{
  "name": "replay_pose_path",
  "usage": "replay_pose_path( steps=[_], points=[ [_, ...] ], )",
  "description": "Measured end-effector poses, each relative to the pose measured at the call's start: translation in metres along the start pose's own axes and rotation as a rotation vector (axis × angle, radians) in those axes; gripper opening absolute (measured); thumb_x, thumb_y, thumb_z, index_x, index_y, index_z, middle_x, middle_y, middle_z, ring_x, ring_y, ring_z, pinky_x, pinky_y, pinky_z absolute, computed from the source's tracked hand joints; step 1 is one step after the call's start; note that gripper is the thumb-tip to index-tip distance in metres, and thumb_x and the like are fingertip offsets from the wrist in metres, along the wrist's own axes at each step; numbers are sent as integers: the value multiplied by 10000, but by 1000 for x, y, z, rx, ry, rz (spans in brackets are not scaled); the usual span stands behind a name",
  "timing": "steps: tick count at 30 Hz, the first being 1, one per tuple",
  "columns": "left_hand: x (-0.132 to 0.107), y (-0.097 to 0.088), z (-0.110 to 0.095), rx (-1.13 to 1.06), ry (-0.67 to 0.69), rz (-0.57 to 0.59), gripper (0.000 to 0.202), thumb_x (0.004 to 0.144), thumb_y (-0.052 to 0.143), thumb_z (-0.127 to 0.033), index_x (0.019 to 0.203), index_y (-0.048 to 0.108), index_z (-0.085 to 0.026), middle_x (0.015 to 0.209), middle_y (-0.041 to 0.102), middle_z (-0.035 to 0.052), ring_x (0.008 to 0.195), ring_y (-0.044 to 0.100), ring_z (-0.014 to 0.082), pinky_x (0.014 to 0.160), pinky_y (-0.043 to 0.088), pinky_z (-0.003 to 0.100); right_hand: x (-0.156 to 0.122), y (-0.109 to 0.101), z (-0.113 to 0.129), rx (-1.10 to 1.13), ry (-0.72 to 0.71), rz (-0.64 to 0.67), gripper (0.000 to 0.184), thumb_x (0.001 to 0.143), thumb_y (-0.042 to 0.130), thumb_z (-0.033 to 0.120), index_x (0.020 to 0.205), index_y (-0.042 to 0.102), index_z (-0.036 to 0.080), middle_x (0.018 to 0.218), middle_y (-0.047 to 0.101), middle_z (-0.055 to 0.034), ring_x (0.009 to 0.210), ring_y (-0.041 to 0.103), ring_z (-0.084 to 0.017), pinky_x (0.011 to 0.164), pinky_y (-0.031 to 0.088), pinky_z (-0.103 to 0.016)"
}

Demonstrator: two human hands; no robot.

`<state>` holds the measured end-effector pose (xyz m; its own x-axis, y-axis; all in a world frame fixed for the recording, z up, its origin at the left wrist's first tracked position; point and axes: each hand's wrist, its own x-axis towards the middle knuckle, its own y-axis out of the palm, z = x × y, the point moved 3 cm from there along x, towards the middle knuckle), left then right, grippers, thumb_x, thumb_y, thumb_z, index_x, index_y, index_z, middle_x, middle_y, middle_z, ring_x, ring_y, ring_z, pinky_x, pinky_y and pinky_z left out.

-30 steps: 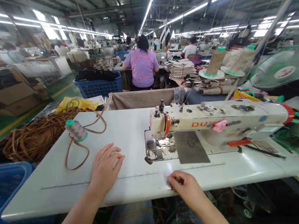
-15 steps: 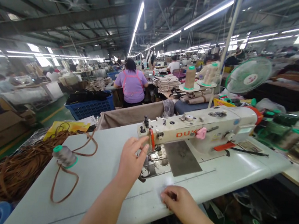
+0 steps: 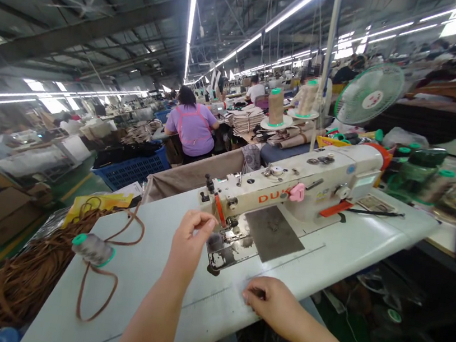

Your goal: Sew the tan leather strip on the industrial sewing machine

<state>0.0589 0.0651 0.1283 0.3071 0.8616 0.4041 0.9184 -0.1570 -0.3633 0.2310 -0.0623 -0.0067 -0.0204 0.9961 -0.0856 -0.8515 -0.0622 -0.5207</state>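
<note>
I sit at a white sewing table (image 3: pixel 145 278) with a cream sewing machine (image 3: pixel 293 189) on it. My left hand (image 3: pixel 188 242) is raised just left of the machine's needle end, its fingers curled together in a pinch; what they pinch is too small to make out. My right hand (image 3: pixel 271 301) rests near the table's front edge below the needle plate (image 3: pixel 228 247), fingers curled down on the surface with nothing visible in them. A grey thread cone with green ends (image 3: pixel 93 249) lies on its side at the left, with a brown leather cord (image 3: pixel 99 283) looped under it.
A heap of brown cords (image 3: pixel 22 278) hangs off the table's left side. A person in a purple top (image 3: pixel 192 126) sits ahead with their back to me beside a blue crate (image 3: pixel 135 169). Thread cones (image 3: pixel 277 107), a green fan (image 3: pixel 368 94) and green-lidded jars (image 3: pixel 418 172) stand at the right.
My left hand lifted off the table and moved right to the machine's needle end, closing into a pinch. My right hand stayed at the front edge. The view tilted upward.
</note>
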Motion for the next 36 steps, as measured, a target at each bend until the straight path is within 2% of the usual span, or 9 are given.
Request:
replay_pose_path(
  steps=[4,9,19,21,23,26,29,32,36],
  points=[
    [-14,-6,-4,-252,-60,52,173,948,651,-350,849,712,-222,939,597,23,970,544,194,861,436,291,0,-1,2,-5,-11,7,258,918,591,327,702,657,203,674,624,8,666,544,-156,622,329,-268],
    [-25,-17,-19,-539,-69,10,118,917,727,-309,849,758,-218,978,584,42,1036,532,191,941,451,277,-1,-1,1,8,-16,-11,261,921,583,353,732,684,205,696,654,0,688,569,-168,634,353,-272],
    [-31,-38,-56,-734,-8,-3,162,876,791,-380,804,744,-243,1188,635,58,1285,565,238,1131,492,355,-2,0,-1,23,-16,-21,242,904,585,340,715,667,215,675,644,4,678,566,-168,631,358,-267],
    [-29,-39,-59,-819,38,4,183,855,824,-392,776,727,-259,1094,652,32,1274,596,233,1200,459,402,-2,1,-1,25,-9,-18,248,904,586,340,706,661,212,668,636,4,670,560,-165,625,350,-267],
    [-27,-40,-60,-892,78,-3,182,854,840,-378,771,720,-269,925,633,2,1101,657,186,1212,457,420,-2,1,-1,26,3,-16,253,904,586,338,699,658,209,655,625,5,657,549,-161,614,340,-265],
    [-26,-43,-57,-906,107,-52,130,896,813,-356,840,742,-262,700,511,-44,698,564,96,956,586,332,-2,1,0,27,9,-19,235,890,597,321,692,658,209,636,601,9,643,530,-156,597,328,-259],
    [-30,-49,-47,-776,84,-165,115,893,814,-329,900,770,-223,686,553,-34,600,456,77,660,512,240,-3,2,3,40,9,-22,239,880,615,319,674,648,204,624,570,12,630,510,-151,581,319,-258],
    [-41,-58,-31,-643,7,-243,128,851,844,-301,903,786,-199,801,684,23,653,501,92,622,469,234,-1,6,10,125,8,-14,255,890,619,337,680,658,197,608,544,15,616,500,-149,577,333,-260],
    [-67,-73,-6,-602,-110,-279,169,809,876,-321,881,794,-191,771,691,28,654,519,95,603,458,212,6,12,27,258,22,-5,233,886,626,352,744,705,185,630,592,8,644,536,-147,604,378,-248]
  ],
)
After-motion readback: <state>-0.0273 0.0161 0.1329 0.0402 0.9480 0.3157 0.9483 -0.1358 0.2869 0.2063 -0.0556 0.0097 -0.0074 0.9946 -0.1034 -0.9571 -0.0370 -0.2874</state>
